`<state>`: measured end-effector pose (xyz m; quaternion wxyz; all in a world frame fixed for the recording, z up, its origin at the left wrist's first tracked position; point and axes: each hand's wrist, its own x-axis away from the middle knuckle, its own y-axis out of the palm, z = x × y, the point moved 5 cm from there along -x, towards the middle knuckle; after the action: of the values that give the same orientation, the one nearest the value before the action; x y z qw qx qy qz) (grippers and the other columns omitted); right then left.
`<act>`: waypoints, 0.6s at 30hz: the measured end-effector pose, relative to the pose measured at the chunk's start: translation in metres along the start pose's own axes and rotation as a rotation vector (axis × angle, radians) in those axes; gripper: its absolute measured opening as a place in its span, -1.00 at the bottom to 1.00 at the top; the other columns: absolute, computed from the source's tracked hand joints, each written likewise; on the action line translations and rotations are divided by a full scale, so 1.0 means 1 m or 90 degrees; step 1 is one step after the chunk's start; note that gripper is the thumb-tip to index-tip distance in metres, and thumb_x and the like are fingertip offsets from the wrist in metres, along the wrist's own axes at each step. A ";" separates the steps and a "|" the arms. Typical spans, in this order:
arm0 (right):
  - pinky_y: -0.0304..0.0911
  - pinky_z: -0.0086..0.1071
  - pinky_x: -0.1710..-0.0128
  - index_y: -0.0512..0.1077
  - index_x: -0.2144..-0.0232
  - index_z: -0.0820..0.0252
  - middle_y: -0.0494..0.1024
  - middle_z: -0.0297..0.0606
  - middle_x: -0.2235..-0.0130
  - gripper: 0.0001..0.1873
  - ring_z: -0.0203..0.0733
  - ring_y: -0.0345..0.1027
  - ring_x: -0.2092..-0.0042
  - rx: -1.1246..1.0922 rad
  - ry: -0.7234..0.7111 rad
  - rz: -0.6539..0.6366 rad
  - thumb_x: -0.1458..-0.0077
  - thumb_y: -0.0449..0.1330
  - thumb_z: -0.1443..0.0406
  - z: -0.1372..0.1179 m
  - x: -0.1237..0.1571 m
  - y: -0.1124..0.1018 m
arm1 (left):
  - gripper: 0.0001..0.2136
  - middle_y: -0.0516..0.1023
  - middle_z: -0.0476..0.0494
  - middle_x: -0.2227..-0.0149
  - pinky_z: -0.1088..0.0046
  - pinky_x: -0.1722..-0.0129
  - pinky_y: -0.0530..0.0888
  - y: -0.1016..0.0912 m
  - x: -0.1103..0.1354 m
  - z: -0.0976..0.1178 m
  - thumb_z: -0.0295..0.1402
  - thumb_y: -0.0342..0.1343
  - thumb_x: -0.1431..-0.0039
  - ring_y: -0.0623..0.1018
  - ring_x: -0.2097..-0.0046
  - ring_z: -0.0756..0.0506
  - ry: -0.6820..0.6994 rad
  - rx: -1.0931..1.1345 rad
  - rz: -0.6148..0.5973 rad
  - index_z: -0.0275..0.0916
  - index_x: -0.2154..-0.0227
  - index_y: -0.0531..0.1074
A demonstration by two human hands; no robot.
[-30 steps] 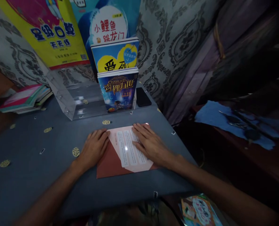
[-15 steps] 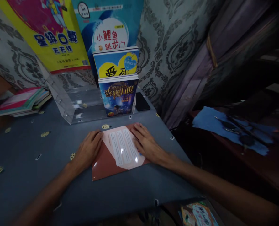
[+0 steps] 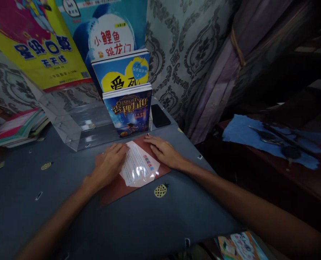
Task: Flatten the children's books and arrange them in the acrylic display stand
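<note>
A glossy reddish-brown booklet (image 3: 141, 172) with a pale printed panel lies flat on the dark blue-grey tablecloth. My left hand (image 3: 110, 163) rests over its left part, palm down and fingers extended, hiding some of the print. On the right far edge, my right hand (image 3: 163, 151) lies with its fingers stretched out across the cover. Just beyond the booklet, a blue book (image 3: 128, 113) with gold lettering stands upright in a clear display rack (image 3: 68, 126). Behind it are a blue-and-yellow book (image 3: 122, 74), a teal book (image 3: 109, 32) and a yellow workbook (image 3: 49, 65).
A black phone (image 3: 160, 116) lies right of the rack. Stacked books (image 3: 17, 126) sit at the far left. Beyond the table's right edge, a blue cloth (image 3: 238, 133) carries dark tools. A colourful book (image 3: 240, 247) shows at the bottom right, and a tied curtain (image 3: 222, 68) hangs behind.
The booklet has shifted slightly toward the rack and turned a little under my hands. My left hand covers more of it. The camera view has swung slightly to the right.
</note>
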<state>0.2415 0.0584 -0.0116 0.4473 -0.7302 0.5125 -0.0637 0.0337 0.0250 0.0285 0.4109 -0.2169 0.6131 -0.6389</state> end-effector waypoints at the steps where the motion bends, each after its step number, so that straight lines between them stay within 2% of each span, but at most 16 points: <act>1: 0.24 0.07 -0.29 0.43 -0.18 0.11 0.50 -0.12 -0.21 -0.52 -0.06 0.31 -0.29 -0.015 0.004 0.003 -0.31 -0.05 0.39 0.003 0.000 -0.003 | -0.70 0.55 -0.23 -0.06 0.13 -0.14 0.46 0.004 -0.008 0.008 -0.42 -0.13 -0.42 0.52 -0.09 -0.20 0.027 0.023 -0.004 -0.22 -0.05 0.45; 5: 0.28 0.05 -0.25 0.43 -0.17 0.08 0.54 -0.16 -0.17 -0.50 -0.08 0.40 -0.21 -0.045 0.006 0.013 -0.27 -0.03 0.44 0.014 -0.004 -0.011 | -0.66 0.50 -0.28 -0.17 0.08 -0.19 0.42 0.024 -0.033 0.023 -0.35 -0.12 -0.45 0.47 -0.18 -0.23 0.053 0.046 -0.017 -0.24 -0.15 0.40; 8: 0.26 0.05 -0.25 0.42 -0.16 0.11 0.55 -0.15 -0.16 -0.51 -0.09 0.39 -0.21 -0.047 -0.014 0.000 -0.27 -0.05 0.44 0.017 -0.005 -0.011 | -0.66 0.48 -0.29 -0.19 0.03 -0.18 0.42 0.034 -0.039 0.025 -0.34 -0.12 -0.45 0.47 -0.19 -0.25 0.059 0.027 -0.001 -0.24 -0.15 0.41; 12: 0.24 0.04 -0.26 0.41 -0.17 0.16 0.52 -0.10 -0.18 -0.50 -0.09 0.35 -0.24 -0.037 -0.035 0.003 -0.26 -0.05 0.45 0.017 -0.003 -0.008 | -0.66 0.48 -0.28 -0.19 0.01 -0.20 0.41 0.035 -0.034 0.034 -0.34 -0.11 -0.45 0.44 -0.22 -0.25 0.077 0.018 0.009 -0.19 -0.15 0.42; 18: 0.21 -0.01 -0.29 0.42 -0.16 0.28 0.52 -0.02 -0.18 -0.54 -0.06 0.31 -0.26 -0.008 -0.047 -0.002 -0.30 -0.05 0.43 0.015 -0.003 -0.004 | -0.67 0.43 -0.27 -0.23 -0.21 -0.27 0.28 0.031 -0.018 0.079 -0.19 -0.02 -0.41 0.38 -0.27 -0.31 0.173 0.033 -0.078 -0.09 -0.13 0.47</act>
<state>0.2516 0.0701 -0.0166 0.4612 -0.7357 0.4949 -0.0341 0.1138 -0.0057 0.0151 0.2899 -0.1544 0.6318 -0.7021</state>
